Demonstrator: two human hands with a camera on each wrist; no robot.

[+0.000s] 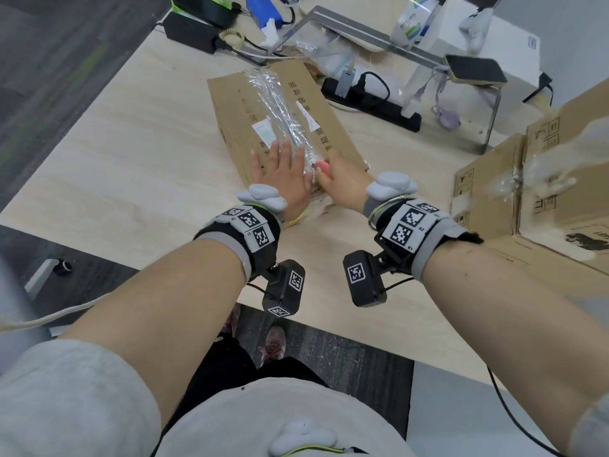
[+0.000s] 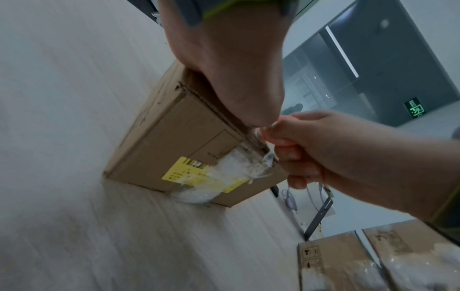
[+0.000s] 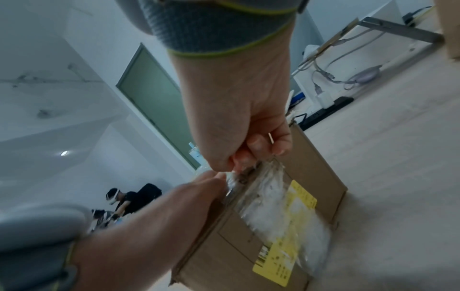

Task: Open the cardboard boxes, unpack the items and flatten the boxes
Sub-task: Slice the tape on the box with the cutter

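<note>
Fingers spread flat, the left hand [image 1: 280, 173] presses one taped cardboard box [image 1: 244, 103] lying on the pale surface [image 1: 131, 153]. Just beside it, the right hand [image 1: 342, 179] pinches the clear tape [image 1: 283, 110]. One second box [image 1: 527, 192] sits far right.
</note>
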